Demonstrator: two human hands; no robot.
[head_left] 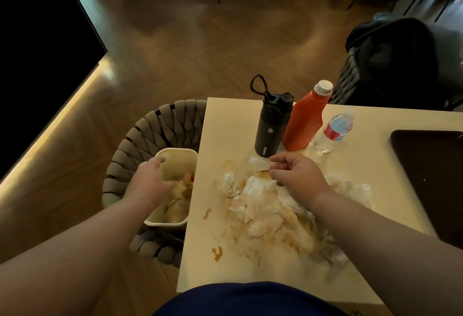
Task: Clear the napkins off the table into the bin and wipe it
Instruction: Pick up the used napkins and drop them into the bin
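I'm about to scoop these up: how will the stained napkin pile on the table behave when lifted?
The napkin pile looks crumpled and brown-soaked, so probably limp and apt to tear or come apart in clumps. Likely light, but may drip, given the brown smears on the table.

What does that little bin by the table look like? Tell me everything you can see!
The bin is a small, cream-coloured tub with rounded corners, plastic by the look of it, and no lid. It stands upright on the seat of a woven chair, close beside the left edge of the table. Crumpled, brown-stained napkins lie inside it. The left hand hangs over its opening with loose fingers; whether it touches the rim cannot be told.
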